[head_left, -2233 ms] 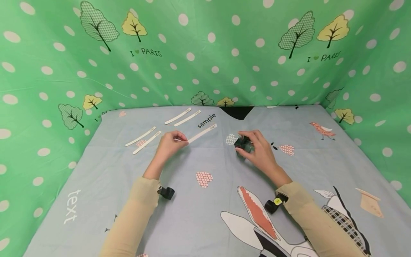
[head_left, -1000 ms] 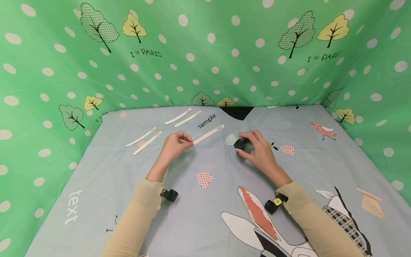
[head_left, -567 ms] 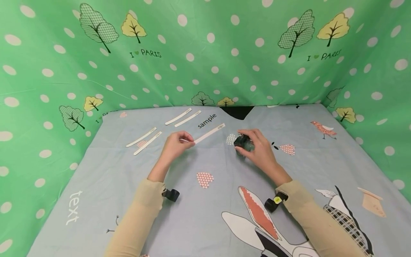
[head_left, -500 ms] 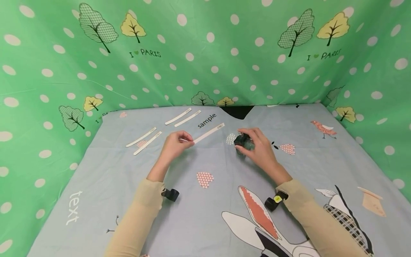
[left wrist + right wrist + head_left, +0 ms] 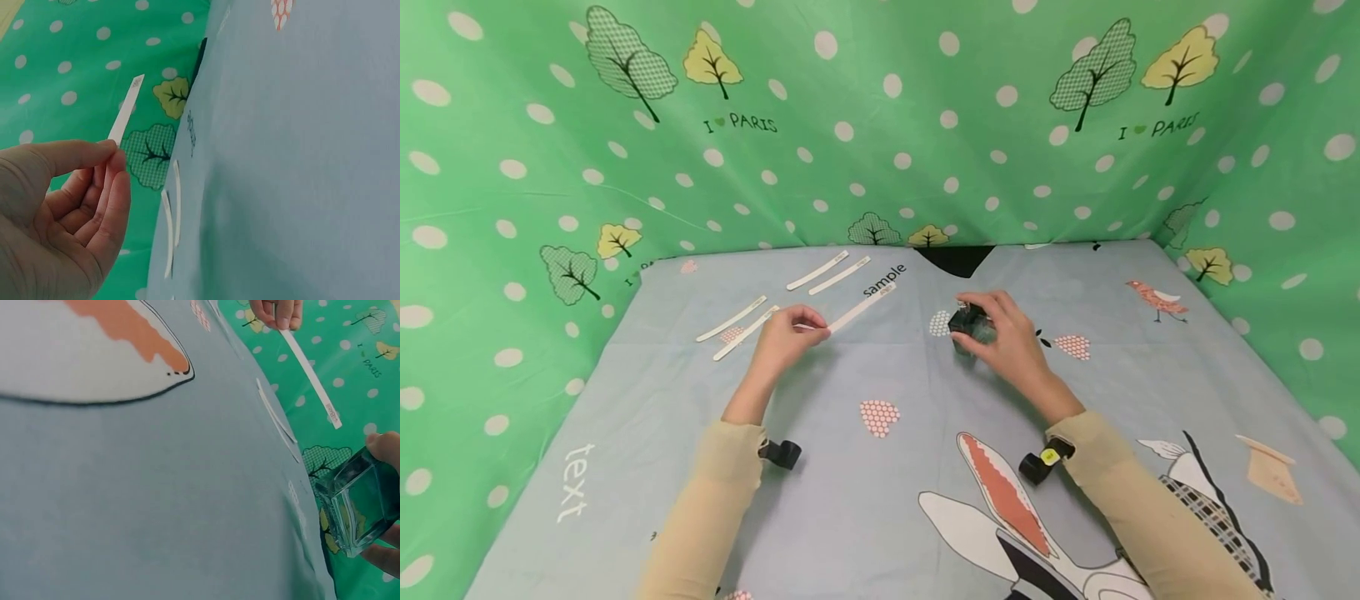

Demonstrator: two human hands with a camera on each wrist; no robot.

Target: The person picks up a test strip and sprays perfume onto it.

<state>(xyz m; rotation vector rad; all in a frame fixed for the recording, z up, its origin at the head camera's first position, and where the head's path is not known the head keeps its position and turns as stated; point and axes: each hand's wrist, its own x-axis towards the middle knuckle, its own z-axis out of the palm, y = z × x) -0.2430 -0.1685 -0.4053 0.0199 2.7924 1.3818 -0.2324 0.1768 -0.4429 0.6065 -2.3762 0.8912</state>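
Between its thumb and fingertips, my left hand (image 5: 786,340) pinches a white paper test strip (image 5: 863,308) by one end. Small print marks the free end of the strip (image 5: 127,109), which points up and to the right in the left wrist view. My right hand (image 5: 1011,346) grips a clear, greenish glass perfume bottle (image 5: 362,503), thumb on one side and fingers on the other. A black part of the bottle (image 5: 964,320) faces the strip in the head view. A gap separates strip and bottle.
Two paper strips (image 5: 817,272) lie side by side at the back of the table. Another pair of strips (image 5: 732,319) lies to the left, partly behind my left hand. A printed blue-grey cloth (image 5: 820,500) covers the table, and a green dotted curtain (image 5: 880,108) surrounds it.
My left hand first moved right with the strip, toward the bottle, then back left away from it. My right hand with the bottle has risen slightly. The lying strips have stayed put.
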